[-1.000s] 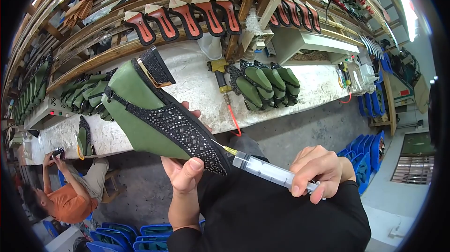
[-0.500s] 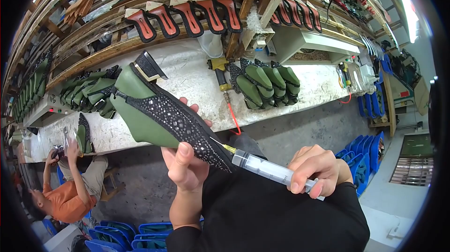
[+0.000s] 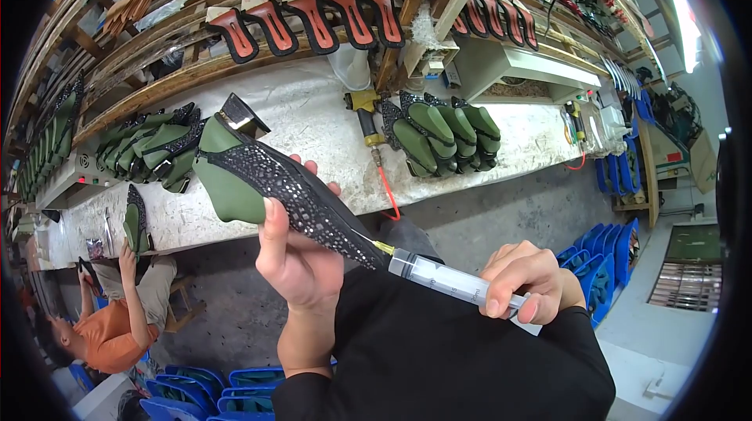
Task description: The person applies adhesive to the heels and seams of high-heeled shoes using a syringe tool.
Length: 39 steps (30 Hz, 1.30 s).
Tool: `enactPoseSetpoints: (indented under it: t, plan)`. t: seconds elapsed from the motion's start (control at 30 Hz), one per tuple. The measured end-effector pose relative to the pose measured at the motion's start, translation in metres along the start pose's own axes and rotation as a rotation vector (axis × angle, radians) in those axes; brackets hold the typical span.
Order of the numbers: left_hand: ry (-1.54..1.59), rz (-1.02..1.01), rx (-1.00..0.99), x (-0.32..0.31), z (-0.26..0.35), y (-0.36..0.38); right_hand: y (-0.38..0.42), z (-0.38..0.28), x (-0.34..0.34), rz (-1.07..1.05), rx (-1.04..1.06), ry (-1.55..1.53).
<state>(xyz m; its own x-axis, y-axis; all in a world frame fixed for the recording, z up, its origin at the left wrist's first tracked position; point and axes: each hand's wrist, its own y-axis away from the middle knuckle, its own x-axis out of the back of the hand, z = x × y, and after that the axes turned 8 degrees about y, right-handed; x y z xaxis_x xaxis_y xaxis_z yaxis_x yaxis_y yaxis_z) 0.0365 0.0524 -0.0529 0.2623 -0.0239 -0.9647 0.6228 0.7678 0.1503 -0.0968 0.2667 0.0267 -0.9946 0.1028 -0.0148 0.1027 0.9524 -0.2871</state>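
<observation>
My left hand (image 3: 301,264) is closed round the sole side of a shoe (image 3: 290,194) with a green last inside, black glittery upper and a block heel pointing up and away. In my right hand (image 3: 529,280) is a clear syringe (image 3: 442,276), held by its plunger end. Its yellow-based needle (image 3: 382,246) lies against the shoe near the toe, along the edge between upper and sole. The exact contact of the needle tip is too small to tell.
Green-lasted shoes (image 3: 442,135) stand on the white worktable (image 3: 305,108), beside a yellow-black air tool (image 3: 366,117) with a red hose. Red-black shoe parts (image 3: 313,20) hang on the rack. A co-worker (image 3: 117,331) sits at the left. Blue bins (image 3: 599,264) stand on the floor.
The shoe in my left hand has turned slightly, and its toe has shifted a little left. My left thumb has moved left along it. The co-worker's hand now touches a shoe on the table.
</observation>
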Motion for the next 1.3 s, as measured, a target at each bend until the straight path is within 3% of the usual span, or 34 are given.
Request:
enactPoseSetpoints:
  t: [0.73,0.87,0.97,1.1,1.17,1.3]
  plan:
    - [0.027,0.149,-0.02,-0.001,0.011,-0.011,0.018,0.002,0.005,0.013,-0.076,-0.066]
    - [0.144,0.111,-0.017,0.014,0.014,-0.017,0.025,-0.009,0.013,0.147,-0.042,-0.196]
    - [0.14,0.144,-0.009,0.02,0.01,-0.02,0.01,-0.013,0.023,0.217,0.103,-0.312]
    - [0.138,0.178,0.093,0.016,-0.009,-0.016,-0.023,0.015,0.003,0.444,0.036,0.122]
    - [0.154,0.193,0.223,0.008,-0.024,-0.011,-0.042,0.055,0.0,0.311,0.093,0.508]
    - [0.213,0.157,0.388,0.005,-0.055,0.001,-0.057,0.089,-0.023,0.553,0.168,0.792]
